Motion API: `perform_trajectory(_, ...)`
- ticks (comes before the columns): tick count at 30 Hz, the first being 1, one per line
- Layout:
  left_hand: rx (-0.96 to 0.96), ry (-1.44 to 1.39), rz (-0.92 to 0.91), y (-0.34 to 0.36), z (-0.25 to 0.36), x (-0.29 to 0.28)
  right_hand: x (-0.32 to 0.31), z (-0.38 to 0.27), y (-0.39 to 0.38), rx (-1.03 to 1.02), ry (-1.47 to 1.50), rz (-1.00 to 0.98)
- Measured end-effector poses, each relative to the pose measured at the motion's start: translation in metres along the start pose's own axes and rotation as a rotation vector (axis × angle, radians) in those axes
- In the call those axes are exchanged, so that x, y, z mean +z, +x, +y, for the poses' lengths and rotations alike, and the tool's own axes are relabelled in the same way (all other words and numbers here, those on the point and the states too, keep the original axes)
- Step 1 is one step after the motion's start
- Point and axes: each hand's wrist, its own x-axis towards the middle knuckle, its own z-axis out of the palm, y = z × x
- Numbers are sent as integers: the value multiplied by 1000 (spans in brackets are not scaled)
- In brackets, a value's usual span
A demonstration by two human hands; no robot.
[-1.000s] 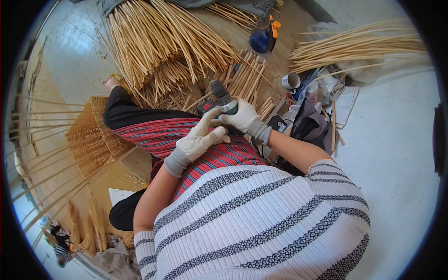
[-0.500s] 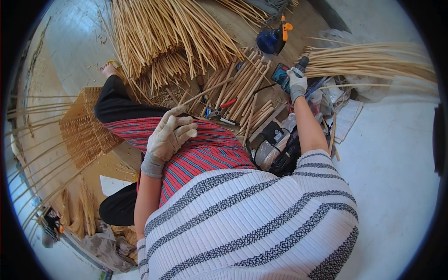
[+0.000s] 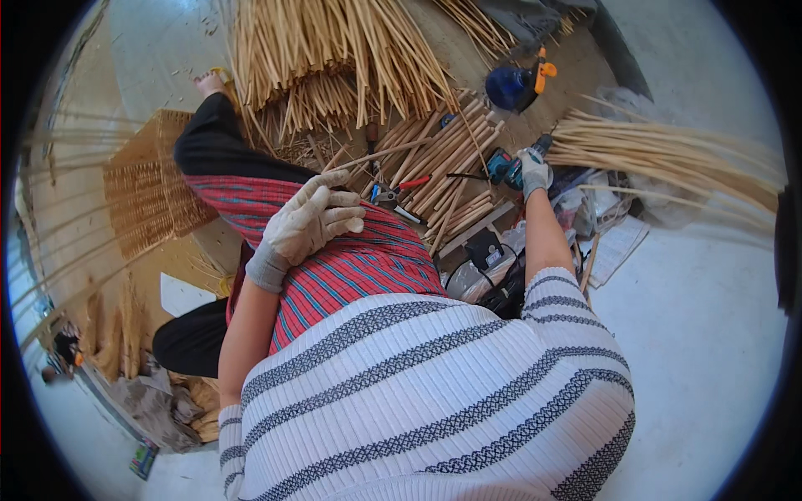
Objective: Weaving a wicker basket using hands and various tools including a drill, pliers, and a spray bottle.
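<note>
My right hand, in a white glove with a grey cuff, grips a teal-and-black cordless drill at the right, beside loose short cane sticks. My left hand, also gloved, is over the red striped cloth on my lap, its fingers extended and holding nothing that shows. Just beyond it are pliers with red handles. A woven basket with long radiating stakes sits to my left.
Big bundles of cane lie ahead, more at right. A blue spray bottle stands between them. A black adapter, cables, plastic bags and papers crowd my right side. Straw bunches and grey cloth lie lower left.
My right hand has carried the drill from my lap out to the right. My left hand has parted from it and moved slightly left, fingers raised over the cloth. The view has shifted slightly.
</note>
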Motion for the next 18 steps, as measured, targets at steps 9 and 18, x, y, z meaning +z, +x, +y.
perform_trajectory(9,197,128,-287,-7,-18,-29,-28,-55,-94,-1006,-5,75)
perform_trajectory(18,805,417,374,-158,-25,-8,22,-216,-471,-1685,266,-1198)
